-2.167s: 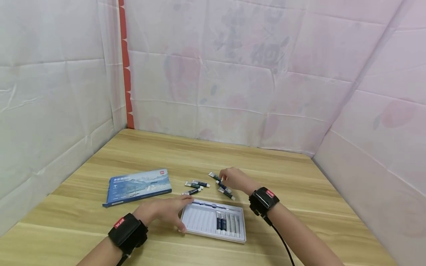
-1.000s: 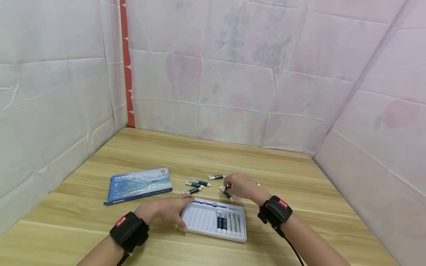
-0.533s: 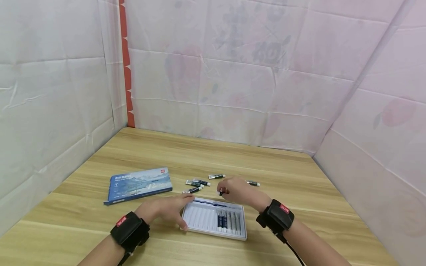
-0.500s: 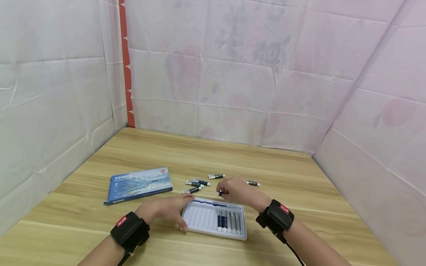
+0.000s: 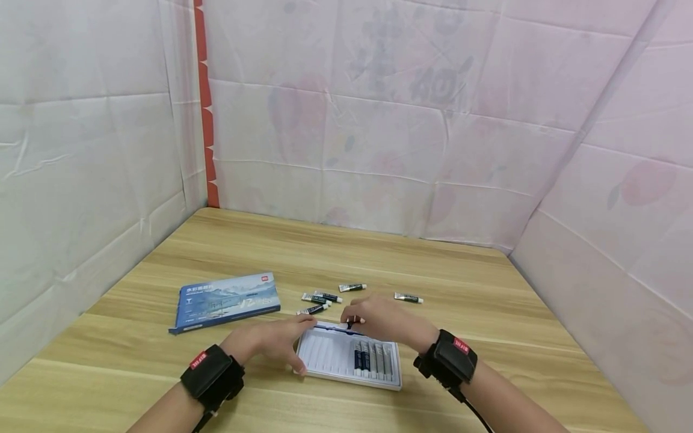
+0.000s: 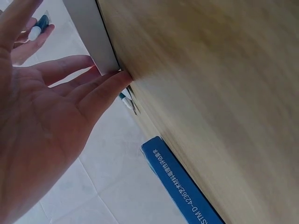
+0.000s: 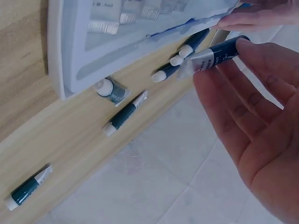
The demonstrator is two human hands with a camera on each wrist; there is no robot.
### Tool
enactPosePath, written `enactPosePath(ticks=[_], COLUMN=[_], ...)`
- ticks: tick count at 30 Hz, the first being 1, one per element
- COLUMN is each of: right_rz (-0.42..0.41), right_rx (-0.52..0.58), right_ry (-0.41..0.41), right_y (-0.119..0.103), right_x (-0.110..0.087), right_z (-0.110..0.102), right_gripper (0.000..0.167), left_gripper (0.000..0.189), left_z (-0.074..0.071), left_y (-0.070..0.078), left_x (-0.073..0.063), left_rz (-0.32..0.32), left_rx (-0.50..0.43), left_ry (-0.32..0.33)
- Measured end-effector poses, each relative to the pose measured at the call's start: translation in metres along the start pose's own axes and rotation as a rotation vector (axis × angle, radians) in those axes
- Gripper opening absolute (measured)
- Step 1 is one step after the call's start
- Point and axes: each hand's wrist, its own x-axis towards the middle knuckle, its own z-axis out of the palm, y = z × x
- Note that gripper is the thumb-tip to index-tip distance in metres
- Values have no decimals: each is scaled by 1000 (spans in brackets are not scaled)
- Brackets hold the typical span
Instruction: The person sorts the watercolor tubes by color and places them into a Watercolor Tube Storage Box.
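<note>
My left hand grips the left end of a white plastic tray, thumb at the front corner and fingers at the back. Several paint tubes lie side by side in the tray's right half, caps toward me; the left slots hold none. A blue-handled brush lies along its back groove. Over the back edge, my right hand pinches a dark paint tube between thumb and fingers. In the right wrist view its silver crimped end sticks out past the fingertips, while the cap end is hidden.
Behind the tray lie loose paint tubes: a small group at the left, one tube farther back, and one right of my right hand. A flat blue box lies at the left. White sheeting walls the wooden table.
My right hand shifted a tube to the right, then picked up another from the pile and brought it left and nearer, over the tray's back edge. My left hand stays at the tray.
</note>
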Motion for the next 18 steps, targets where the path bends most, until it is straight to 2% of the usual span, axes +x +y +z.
enactPosePath(ticks=[6, 11, 18], right_rz=[-111, -208, -300], right_rx=[61, 46, 26], right_ry=[-30, -44, -55], right_y=[-6, -11, -16], right_x=[-2, -7, -16], right_z=[3, 10, 18], right_gripper=[19, 19, 20], left_gripper=[92, 92, 91], left_z=[1, 0, 1], left_y=[0, 0, -3], left_x=[0, -1, 1], left_rz=[7, 2, 10], left_rx=[5, -4, -4], left_ry=[-6, -9, -17])
